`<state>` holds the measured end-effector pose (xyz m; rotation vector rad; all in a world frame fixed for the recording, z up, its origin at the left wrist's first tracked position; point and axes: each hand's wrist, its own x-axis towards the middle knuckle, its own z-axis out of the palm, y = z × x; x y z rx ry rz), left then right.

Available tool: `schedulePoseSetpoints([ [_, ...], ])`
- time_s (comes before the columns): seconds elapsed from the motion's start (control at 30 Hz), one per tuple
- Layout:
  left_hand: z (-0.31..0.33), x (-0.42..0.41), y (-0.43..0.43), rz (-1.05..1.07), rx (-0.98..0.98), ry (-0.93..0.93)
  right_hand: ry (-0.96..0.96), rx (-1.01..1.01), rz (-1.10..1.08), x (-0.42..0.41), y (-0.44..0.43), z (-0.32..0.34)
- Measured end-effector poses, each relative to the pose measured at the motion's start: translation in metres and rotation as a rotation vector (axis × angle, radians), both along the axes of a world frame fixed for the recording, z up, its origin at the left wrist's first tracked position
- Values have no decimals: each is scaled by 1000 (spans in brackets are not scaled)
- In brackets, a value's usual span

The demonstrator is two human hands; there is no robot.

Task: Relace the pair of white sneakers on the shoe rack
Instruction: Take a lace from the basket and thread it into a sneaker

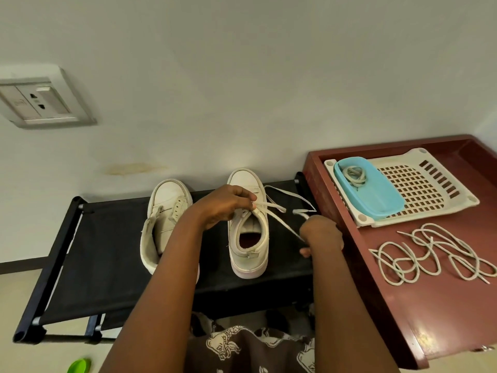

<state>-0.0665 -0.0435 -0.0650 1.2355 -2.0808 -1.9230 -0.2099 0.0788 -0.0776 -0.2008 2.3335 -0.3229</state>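
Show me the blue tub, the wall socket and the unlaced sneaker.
blue tub (382,201): head view, bare floor of the tub.
wall socket (40,102): head view, middle of its faceplate.
unlaced sneaker (168,196): head view, its toe cap.

Only one view, head-worn and wide-angle. Looks forward and steeply down, close over a black fabric shoe rack (107,251), with a dark red wooden table (403,305) at right and pale painted wall (242,76) up top.
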Motion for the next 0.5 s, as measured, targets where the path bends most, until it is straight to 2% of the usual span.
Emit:
schedulePoseSetpoints([
  [0.1, 1, 0, 0, -2, -21, -16, 285, 33, 151, 9, -7, 1],
  [0.17, 1, -1, -1, -10, -45, -32, 453, -146, 197, 13, -18, 5],
  [0.2, 2, -1, -1, -15, -54, -37, 458, -273, 194, 17, -23, 8],
  [0.27, 2, -2, -1, -20, -62, -41, 304, -493, 128, 22, -34, 3],
  [0.4, 3, -2, 0, -19, -57, -43, -118, -661, -177, 35, -44, -13],
  [0.47, 3, -2, -1, -24, -57, -50, -161, -684, -289, 37, -44, -13],
  [0.5, 3, -2, -1, -24, -56, -52, -113, -655, -262, 35, -43, -13],
])
